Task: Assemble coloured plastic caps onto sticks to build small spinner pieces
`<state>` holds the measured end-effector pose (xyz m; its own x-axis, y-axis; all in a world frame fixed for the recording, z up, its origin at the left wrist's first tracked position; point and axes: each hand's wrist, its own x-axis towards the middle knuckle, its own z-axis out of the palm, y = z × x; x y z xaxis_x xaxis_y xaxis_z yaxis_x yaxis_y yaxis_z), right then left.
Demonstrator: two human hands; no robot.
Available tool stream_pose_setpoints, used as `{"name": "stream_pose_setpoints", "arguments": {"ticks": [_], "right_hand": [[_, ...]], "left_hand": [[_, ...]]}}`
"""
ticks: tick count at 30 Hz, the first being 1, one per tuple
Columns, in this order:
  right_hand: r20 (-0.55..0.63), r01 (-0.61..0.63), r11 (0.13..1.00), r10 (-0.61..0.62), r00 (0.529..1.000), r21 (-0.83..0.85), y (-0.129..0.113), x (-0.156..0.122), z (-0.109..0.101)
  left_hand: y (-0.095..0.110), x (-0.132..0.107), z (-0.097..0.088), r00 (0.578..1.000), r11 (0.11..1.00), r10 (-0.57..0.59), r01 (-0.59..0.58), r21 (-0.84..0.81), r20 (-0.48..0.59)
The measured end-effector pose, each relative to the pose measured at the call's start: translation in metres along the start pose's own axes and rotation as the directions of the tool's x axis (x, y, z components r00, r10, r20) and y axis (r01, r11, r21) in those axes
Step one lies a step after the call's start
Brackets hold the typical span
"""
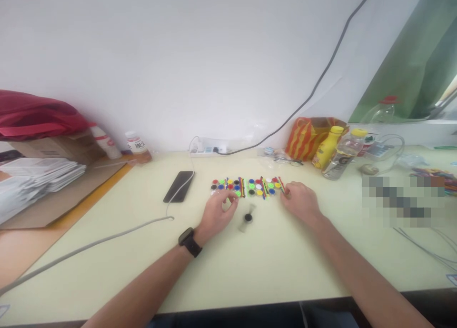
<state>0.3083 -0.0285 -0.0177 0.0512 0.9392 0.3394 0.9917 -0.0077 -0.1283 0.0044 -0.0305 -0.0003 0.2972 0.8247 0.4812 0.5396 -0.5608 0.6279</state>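
Observation:
Small round discs (252, 186) in red, blue, green, yellow, white and black lie in rows on the pale table, with thin coloured sticks (264, 187) upright between groups of them. At the left end, my left hand (218, 211) rests over the near discs, fingers bent and a gap showing between thumb and forefinger. My right hand (300, 202) is closed at the right end of the rows, its fingertips by the last sticks; what they pinch is too small to make out. Between the hands lies a small object with a black round centre (248, 217) and two blurred arms.
A phone (178, 186) with a white cable lies left of the discs. Behind are a power strip (209, 148), glasses (289, 161), a striped bag (302, 137), a yellow bottle (326, 149) and a clear bottle (342, 156). Cardboard and stacked white packets (43, 175) occupy the left.

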Motion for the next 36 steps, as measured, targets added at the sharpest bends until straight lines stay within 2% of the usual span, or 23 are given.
{"name": "stream_pose_setpoints", "arguments": {"ticks": [7, 17, 21, 30, 36], "right_hand": [[0.015, -0.005, 1.000, 0.005, 1.000, -0.009, 0.0002, 0.0007, 0.0009], [-0.031, -0.029, 0.996, 0.032, 0.999, 0.083, 0.0033, -0.0021, -0.0005], [-0.009, -0.019, 0.998, 0.020, 1.000, 0.053, 0.0014, -0.0010, 0.0022], [0.030, -0.120, 0.993, 0.120, 0.992, 0.003, -0.0032, 0.0039, 0.0027], [0.028, -0.194, 0.978, 0.193, 0.981, 0.074, -0.0043, 0.0036, -0.0018]], "left_hand": [[-0.0001, 0.0004, 0.0000, 1.000, 1.000, 0.004, -0.004, 0.003, 0.001], [-0.0015, 0.0004, 0.0004, 1.000, 1.000, 0.010, -0.011, 0.015, 0.009], [-0.0007, 0.0011, -0.0001, 1.000, 1.000, 0.012, -0.012, 0.017, 0.003], [-0.0021, 0.0014, 0.0007, 1.000, 1.000, 0.012, -0.012, 0.005, 0.008], [-0.0017, 0.0011, 0.0002, 1.000, 1.000, 0.009, -0.009, 0.006, 0.015]]}}
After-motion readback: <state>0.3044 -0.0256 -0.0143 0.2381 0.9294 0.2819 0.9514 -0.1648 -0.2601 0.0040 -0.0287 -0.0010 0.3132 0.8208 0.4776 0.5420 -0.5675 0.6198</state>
